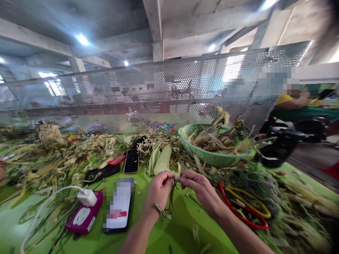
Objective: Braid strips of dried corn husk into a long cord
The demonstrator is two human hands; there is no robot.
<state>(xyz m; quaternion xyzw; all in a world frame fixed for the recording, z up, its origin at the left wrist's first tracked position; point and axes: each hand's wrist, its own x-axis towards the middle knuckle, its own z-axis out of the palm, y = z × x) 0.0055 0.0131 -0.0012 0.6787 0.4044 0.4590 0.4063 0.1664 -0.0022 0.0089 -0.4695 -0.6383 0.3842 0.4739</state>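
In the head view my left hand [162,184] and my right hand [195,180] meet over the green table, fingertips pinched together. Between them is a small piece of pale, dry corn husk [177,177], partly hidden by the fingers. A darker strip of husk [171,197] hangs below my left fingers. Another strip [160,210] lies against my left wrist. Just beyond the hands rests a bundle of broad pale-green corn husks [162,159].
A green plastic basket [212,160] holds dry husks. Loose husks [92,148] spread across the table [148,233]. Nearby are a lit phone [120,204], a dark phone [131,161], a red-handled cutter [117,159], a purple power block [85,216] and a red-and-yellow-handled tool [245,208]. Behind stands a perforated metal screen [159,95].
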